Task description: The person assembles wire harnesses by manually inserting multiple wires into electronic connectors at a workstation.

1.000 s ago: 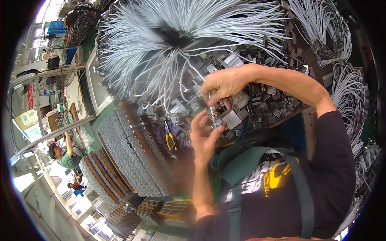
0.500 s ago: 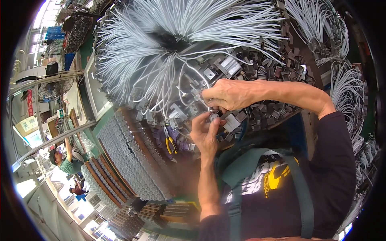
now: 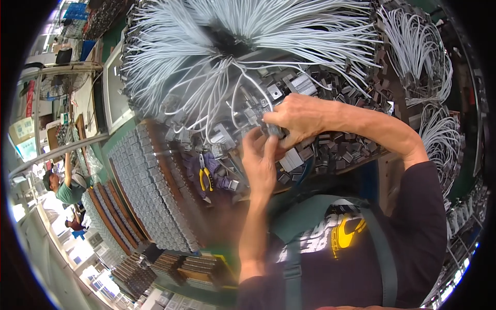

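Note:
Both my hands meet over a heap of small metal parts, at the near side of a large fan of white cables (image 3: 289, 31). My right hand (image 3: 297, 116) comes in from the right, its fingers closed on a small grey connector piece (image 3: 274, 130). My left hand (image 3: 260, 160) reaches up from below, thumb and fingers pinching the same piece from the near side. A single white cable (image 3: 258, 89) arcs from the bundle toward my right fingers. Its end is hidden by the hands. Bare metal blocks (image 3: 302, 84) lie just beyond my right hand.
Yellow-handled pliers (image 3: 205, 178) lie on purple cloth (image 3: 223, 182) left of my left hand. Rows of grey parts (image 3: 147, 181) fill a rack at the left. More cable bundles (image 3: 416, 51) lie at right. Farther left, a person in green (image 3: 67, 191) is at work.
My left hand has moved up closer against the right, its fingers now more bent round the connector piece. The whole view has shifted slightly; the right hand stays at the cable end.

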Demonstrator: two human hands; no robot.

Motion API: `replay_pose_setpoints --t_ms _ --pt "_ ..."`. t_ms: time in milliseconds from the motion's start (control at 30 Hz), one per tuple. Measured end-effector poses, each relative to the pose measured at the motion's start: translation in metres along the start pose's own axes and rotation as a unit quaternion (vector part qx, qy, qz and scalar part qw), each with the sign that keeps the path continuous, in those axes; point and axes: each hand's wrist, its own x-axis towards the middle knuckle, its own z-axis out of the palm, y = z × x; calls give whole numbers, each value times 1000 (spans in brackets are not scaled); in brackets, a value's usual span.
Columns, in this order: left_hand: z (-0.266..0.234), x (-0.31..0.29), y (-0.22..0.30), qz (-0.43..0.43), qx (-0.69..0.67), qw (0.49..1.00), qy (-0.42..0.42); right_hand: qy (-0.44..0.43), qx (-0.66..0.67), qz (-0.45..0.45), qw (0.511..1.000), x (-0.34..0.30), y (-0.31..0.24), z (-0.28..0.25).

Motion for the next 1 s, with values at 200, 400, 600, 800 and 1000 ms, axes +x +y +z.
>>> replay_pose_setpoints --t_ms 200,400,600,800,1000 --pt "-28 -9 -3 93 9 996 12 -43 -95 -31 994 26 21 -3" --pt "-31 -9 -17 108 -8 994 22 -91 -184 -60 977 42 22 28" --pt "-32 0 -15 124 -16 992 27 -28 -204 37 978 25 15 25" --pt "-65 7 13 168 29 981 98 209 -113 244 940 -60 49 -18" --pt "-107 45 71 214 91 971 56 157 -177 262 936 -80 84 9"
